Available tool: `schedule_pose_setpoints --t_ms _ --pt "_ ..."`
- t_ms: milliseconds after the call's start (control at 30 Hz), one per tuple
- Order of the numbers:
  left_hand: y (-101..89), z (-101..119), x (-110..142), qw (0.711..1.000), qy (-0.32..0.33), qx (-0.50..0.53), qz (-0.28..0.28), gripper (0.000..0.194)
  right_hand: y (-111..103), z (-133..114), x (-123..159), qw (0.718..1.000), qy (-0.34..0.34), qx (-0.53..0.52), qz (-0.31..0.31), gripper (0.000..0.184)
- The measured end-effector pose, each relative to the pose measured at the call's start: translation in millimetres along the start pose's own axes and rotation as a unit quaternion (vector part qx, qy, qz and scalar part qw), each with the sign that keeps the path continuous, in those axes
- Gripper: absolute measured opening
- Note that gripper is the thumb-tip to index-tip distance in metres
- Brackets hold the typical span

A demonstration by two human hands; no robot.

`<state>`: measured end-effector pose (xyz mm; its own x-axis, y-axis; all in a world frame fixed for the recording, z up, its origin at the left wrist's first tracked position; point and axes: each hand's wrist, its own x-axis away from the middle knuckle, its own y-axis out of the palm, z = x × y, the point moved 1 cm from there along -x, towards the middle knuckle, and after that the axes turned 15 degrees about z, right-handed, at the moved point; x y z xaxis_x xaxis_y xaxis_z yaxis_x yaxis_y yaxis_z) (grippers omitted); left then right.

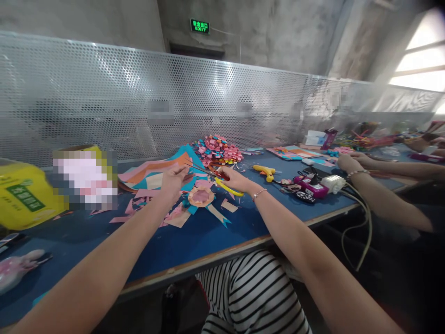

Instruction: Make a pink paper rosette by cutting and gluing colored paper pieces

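My right hand (232, 180) is closed around the handles of a pair of scissors (199, 167), whose blades are parted and point left toward my left hand. My left hand (174, 180) is pinched near the blade tips; what lies between its fingers is too small to make out. Just below and between both hands, a round paper rosette (200, 197) with a pink centre and pale rim rests on the table, blue and cream ribbon tails (218, 216) spreading from it. A curved yellow thing (228, 187) lies under my right hand.
Coloured paper sheets (149, 172), pink scraps (134, 204) and a heap of paper pieces (217, 150) surround the work. A yellow glue gun (264, 172), power strip (333, 183) and yellow bag (28, 195) are on the table (167, 253). A co-worker's arm (385, 197) is at right.
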<state>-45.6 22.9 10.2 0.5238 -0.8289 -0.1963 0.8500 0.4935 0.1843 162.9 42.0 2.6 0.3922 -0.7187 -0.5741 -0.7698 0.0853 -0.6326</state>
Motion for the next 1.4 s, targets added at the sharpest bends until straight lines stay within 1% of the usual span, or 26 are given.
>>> schedule_pose_setpoints --t_ms 33,100,233,300,367,533,700,800,900,1000,1067,1133,1200,1267,1300,1333,1400 --pt "1.4 0.7 2.9 1.000 -0.015 0.015 -0.016 0.005 0.6 -0.2 0.1 1.000 0.002 0.003 0.000 0.032" --pt "3.8 2.1 7.7 0.996 -0.047 0.062 -0.037 0.011 1.7 0.4 0.2 1.000 0.002 0.004 0.003 0.031" --pt "8.3 5.6 13.1 0.980 -0.123 0.151 -0.027 0.021 3.7 4.5 -0.8 1.000 0.004 -0.002 0.013 0.032" --pt "10.1 7.8 14.6 0.973 -0.163 0.162 -0.025 0.022 4.5 6.6 -1.5 1.000 0.003 -0.003 0.017 0.033" --pt "11.1 9.9 16.0 0.969 -0.185 0.161 -0.034 0.022 4.8 7.8 -1.9 1.000 -0.003 -0.003 0.019 0.033" --pt "10.6 9.7 18.4 0.973 -0.169 0.145 -0.056 0.022 4.9 7.3 -2.0 1.000 -0.013 -0.012 0.023 0.033" --pt "9.6 5.8 17.5 0.980 -0.146 0.129 -0.049 0.025 5.8 8.1 -2.4 1.000 -0.009 -0.013 0.026 0.032" --pt "8.1 6.6 17.6 0.982 -0.145 0.111 -0.046 0.022 5.9 9.8 -3.1 0.999 -0.016 -0.018 0.030 0.032" --pt "5.6 7.1 16.5 0.986 -0.139 0.072 -0.052 0.013 5.6 13.1 -4.5 0.999 0.002 -0.028 0.044 0.033" --pt "2.8 4.2 9.9 0.995 -0.089 0.028 -0.047 0.008 3.4 17.5 -7.7 0.992 0.049 -0.079 0.090 0.036" --pt "0.5 0.2 2.8 0.998 -0.050 -0.007 -0.041 0.013 -0.6 20.7 -10.8 0.976 0.095 -0.135 0.139 0.037" --pt "-2.8 -4.1 -4.5 0.999 -0.008 -0.041 -0.032 0.016 -7.1 24.2 -14.3 0.948 0.142 -0.197 0.206 0.038" --pt "-7.0 -7.4 -10.2 0.996 0.035 -0.075 -0.036 0.015 -14.7 28.9 -17.5 0.907 0.190 -0.243 0.285 0.039" --pt "-10.9 -9.4 -13.7 0.988 0.079 -0.120 -0.051 0.013 -21.1 34.6 -19.8 0.861 0.242 -0.264 0.361 0.039" --pt "-12.2 -10.0 -14.6 0.983 0.098 -0.145 -0.055 0.013 -23.0 37.4 -20.6 0.842 0.266 -0.269 0.385 0.039" --pt "-12.7 -10.2 -15.0 0.978 0.109 -0.168 -0.056 0.013 -23.9 39.9 -21.2 0.828 0.286 -0.273 0.397 0.040" --pt "-10.8 -9.7 -14.1 0.975 0.104 -0.188 -0.052 0.014 -22.7 43.3 -22.1 0.820 0.306 -0.281 0.393 0.040"
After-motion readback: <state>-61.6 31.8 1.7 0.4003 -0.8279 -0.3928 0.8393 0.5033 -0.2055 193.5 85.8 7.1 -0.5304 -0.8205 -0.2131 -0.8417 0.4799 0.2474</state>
